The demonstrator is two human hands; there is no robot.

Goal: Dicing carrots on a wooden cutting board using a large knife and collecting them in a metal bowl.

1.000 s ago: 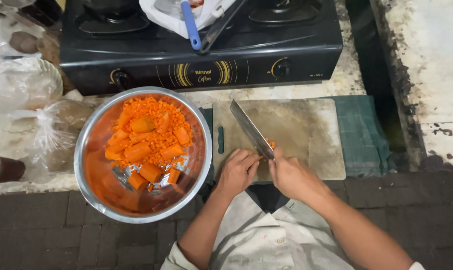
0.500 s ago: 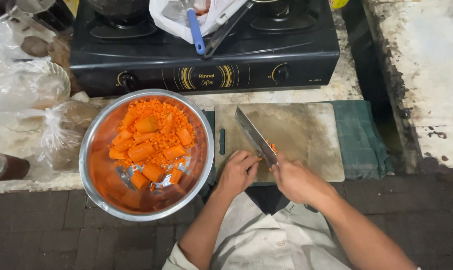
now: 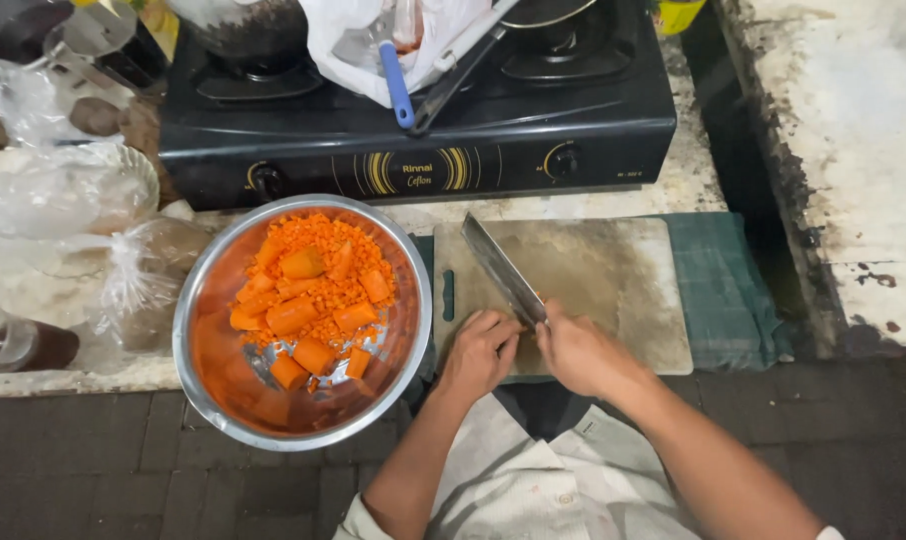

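Note:
My right hand (image 3: 585,356) grips the handle of a broad cleaver (image 3: 503,268), whose blade lies diagonally over the pale cutting board (image 3: 613,270). My left hand (image 3: 481,350) rests on the board's near left corner, fingers curled against the blade's base. Whatever lies under those fingers is hidden. Left of the board stands a steel bowl (image 3: 213,380) holding carrot chunks (image 3: 301,318) on a heap of finely chopped carrot (image 3: 323,240).
A black two-burner gas stove (image 3: 423,140) stands behind the board, with a pot, a white plastic bag and a blue-handled utensil (image 3: 397,85) on it. A green cloth (image 3: 723,290) lies under the board's right side. Plastic bags (image 3: 63,200) and a jar crowd the left counter.
The cleaver has shifted slightly toward the board's near left corner and both hands have drawn closer together. The orange bit seen by the blade earlier no longer shows.

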